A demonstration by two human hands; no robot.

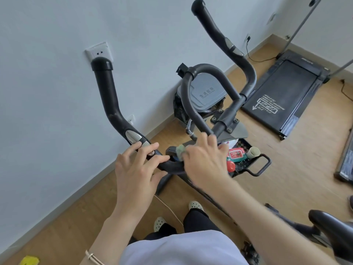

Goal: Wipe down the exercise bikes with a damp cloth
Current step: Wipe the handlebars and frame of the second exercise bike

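Most of the green cloth (pixel 180 150) lies hidden under the right hand (pixel 204 161) — only a crumpled corner shows. The bike saddle (pixel 333 226) runs off the right edge, blurred; at lower left a yellow object (pixel 29 260) is cut by the bottom edge — unidentifiable.

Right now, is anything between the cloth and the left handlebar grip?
Yes. The left hand rests on the left handlebar by the silver sensor, right beside the cloth that the right hand holds at the bar's middle. Past that hand, the handlebar is bare.
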